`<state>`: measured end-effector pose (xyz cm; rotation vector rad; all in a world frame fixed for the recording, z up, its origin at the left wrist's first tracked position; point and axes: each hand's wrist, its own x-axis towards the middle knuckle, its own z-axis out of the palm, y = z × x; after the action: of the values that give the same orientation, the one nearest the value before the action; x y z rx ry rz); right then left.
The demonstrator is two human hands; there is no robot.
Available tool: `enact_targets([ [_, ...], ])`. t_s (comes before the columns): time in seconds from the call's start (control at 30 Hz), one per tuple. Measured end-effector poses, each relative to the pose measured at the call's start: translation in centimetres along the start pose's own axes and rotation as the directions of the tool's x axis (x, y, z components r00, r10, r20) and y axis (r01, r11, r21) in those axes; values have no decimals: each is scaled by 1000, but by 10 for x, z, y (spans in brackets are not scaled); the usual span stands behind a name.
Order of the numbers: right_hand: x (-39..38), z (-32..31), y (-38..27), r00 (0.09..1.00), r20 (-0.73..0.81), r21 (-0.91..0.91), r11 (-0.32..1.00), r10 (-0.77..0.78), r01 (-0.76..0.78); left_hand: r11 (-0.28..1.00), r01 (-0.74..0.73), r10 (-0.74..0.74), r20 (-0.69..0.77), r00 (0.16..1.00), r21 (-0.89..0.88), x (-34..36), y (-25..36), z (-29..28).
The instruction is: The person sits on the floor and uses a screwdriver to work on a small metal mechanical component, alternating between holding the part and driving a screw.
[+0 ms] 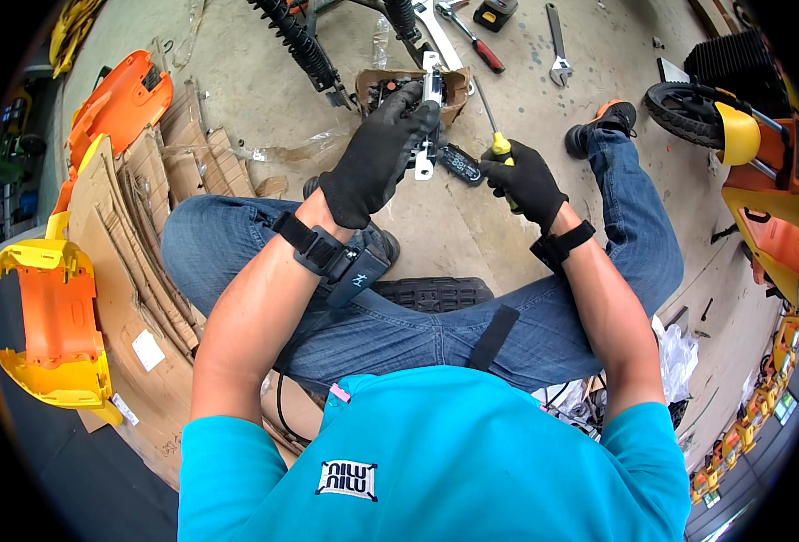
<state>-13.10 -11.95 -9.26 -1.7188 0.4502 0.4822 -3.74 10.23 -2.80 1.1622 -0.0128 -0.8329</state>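
Note:
My left hand, in a black glove, is closed around a white metal bracket with dark parts on it. Beside the bracket's lower end is a small black oval display unit; whether it is joined to the bracket, I cannot tell. In my gloved right hand is a screwdriver with a yellow handle, its long shaft pointing up and away from me. The screwdriver tip is apart from the bracket. Just beyond my left hand sits an open cardboard box of small parts, partly hidden by the bracket.
Ahead stands a frame with black spring shock absorbers. A red-handled ratchet, an adjustable wrench and a battery pack lie on the floor. Flattened cardboard and orange-yellow shells are left; a wheeled yellow vehicle is right.

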Motion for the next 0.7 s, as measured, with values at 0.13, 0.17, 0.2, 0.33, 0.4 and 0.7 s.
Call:
enact_targets([
  [0.13,-1,-9,-9,999,-40,90,996,-17,21,999,-21,21,16,1000,38,0,0,-4],
  [0.17,-2,-12,-9,998,-55,119,992,-30,37,999,-33,32,28,999,20,-1,2,-5],
  [0.2,-2,-13,-12,997,-69,148,988,-42,52,999,-43,43,41,998,3,-1,3,-5],
  [0.33,-12,-22,-27,996,-71,193,978,-61,74,990,-24,23,-9,1000,-136,-1,15,-3],
  [0.4,-17,-25,-32,980,-99,125,974,-175,186,990,-48,50,6,999,-129,2,17,-9],
  [0.7,-51,-57,-70,946,-253,177,951,-205,253,986,-151,150,-16,989,-65,5,30,-23],
])
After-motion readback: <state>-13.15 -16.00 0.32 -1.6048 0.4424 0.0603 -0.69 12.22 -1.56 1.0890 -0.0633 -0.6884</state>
